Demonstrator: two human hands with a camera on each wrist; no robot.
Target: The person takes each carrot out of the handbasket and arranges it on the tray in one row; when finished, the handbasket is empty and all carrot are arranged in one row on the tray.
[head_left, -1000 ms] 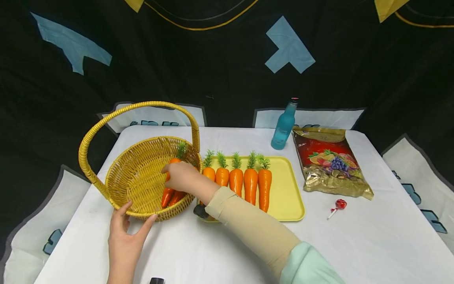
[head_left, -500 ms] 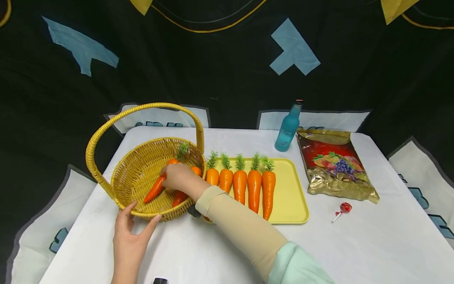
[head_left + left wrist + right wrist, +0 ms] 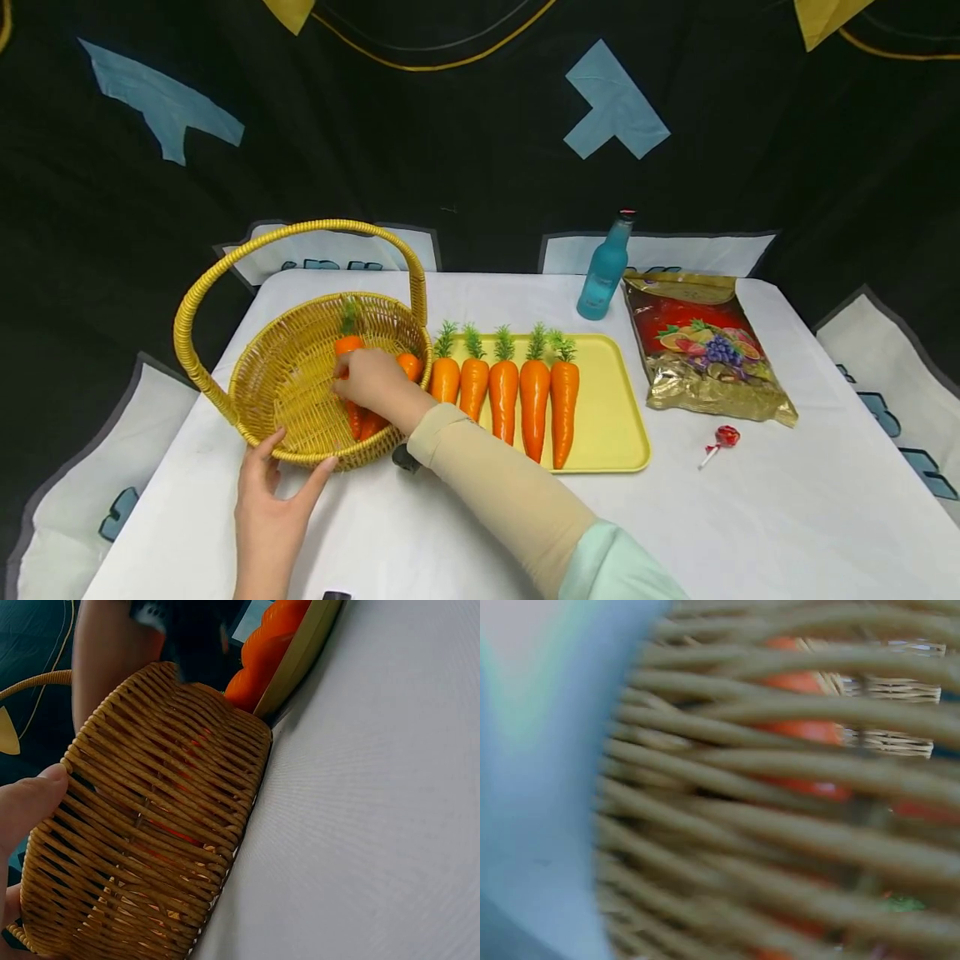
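A yellow wicker basket (image 3: pixel 300 457) stands on the left of the table, its tall handle arching over it. At its near rim my left hand (image 3: pixel 272 517) holds on, thumb and fingers spread along the edge; in the left wrist view the thumb (image 3: pixel 34 802) lies at the rim. My right hand (image 3: pixel 375 383) reaches inside and grips an orange carrot (image 3: pixel 348 345) with a green leafy top, its middle hidden by the fingers. Another carrot (image 3: pixel 409 365) lies beside it at the basket's right wall. Blurred wickerwork (image 3: pixel 727 765) fills the right wrist view, orange showing through the gaps.
Right of the basket, a yellow tray (image 3: pixel 611 417) bears a row of several carrots (image 3: pixel 534 400), its near left corner behind the right forearm. Farther back are a blue bottle (image 3: pixel 604 271) and a red-gold bag (image 3: pixel 705 354). A red lollipop (image 3: pixel 726 436) lies in front of the bag.
Inside the basket, my right hand has swung the carrot's tip left, then brought the carrot back more upright, farther left than before. The left hand stays at the rim. The view has shifted slightly.
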